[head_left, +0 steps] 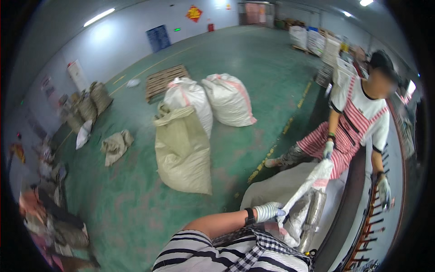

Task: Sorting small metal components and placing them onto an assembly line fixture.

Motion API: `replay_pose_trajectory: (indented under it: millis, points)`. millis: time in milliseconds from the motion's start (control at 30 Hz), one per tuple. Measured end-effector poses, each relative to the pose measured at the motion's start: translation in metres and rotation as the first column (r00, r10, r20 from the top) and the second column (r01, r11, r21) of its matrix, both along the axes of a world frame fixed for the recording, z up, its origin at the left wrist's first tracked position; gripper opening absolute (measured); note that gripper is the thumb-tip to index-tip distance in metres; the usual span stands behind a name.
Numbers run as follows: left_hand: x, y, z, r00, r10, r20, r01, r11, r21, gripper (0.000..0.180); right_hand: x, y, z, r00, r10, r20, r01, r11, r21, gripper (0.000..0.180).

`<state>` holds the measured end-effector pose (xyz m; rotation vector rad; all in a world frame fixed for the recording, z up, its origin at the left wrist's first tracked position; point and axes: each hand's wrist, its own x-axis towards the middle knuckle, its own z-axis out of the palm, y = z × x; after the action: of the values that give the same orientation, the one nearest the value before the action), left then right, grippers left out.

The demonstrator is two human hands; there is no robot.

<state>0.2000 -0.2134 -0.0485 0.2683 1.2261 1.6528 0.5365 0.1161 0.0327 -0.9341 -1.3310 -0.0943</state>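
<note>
My left hand (268, 211), in a white knit glove with a black wristband, grips the lower edge of a white woven sack (312, 181) that is held stretched at the lower right. A co-worker in a red striped apron (351, 129) holds the sack's upper end with a gloved hand (328, 148). Under the sack's lifted flap shows crinkled, shiny material (312, 213). The co-worker's other gloved hand (384, 188) hangs by a dark rack. My right hand is out of view.
A tall beige sack (181, 149) stands on the green floor, with two full white sacks (229, 99) and a wooden pallet (165, 79) behind it. A crumpled sack (115, 145) lies to the left. A yellow line (272, 149) crosses the floor. A dark curved bench edge (349, 204) runs along the right.
</note>
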Motion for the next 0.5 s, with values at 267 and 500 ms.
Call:
replay_pose_trajectory:
  millis: [267,500]
  points:
    - [0.0,-0.015,-0.017,0.986,0.135,0.096,-0.143,0.986,0.081,0.025,-0.173,-0.029,-0.139,0.426,0.905,-0.007,-0.592,0.273,-0.758,0.039]
    - [-0.004,-0.024,-0.043,0.995,0.089,0.035,-0.09,0.995,0.04,0.028,-0.232,-0.121,-0.187,-0.489,0.857,0.162,-0.141,0.105,-0.984,0.046]
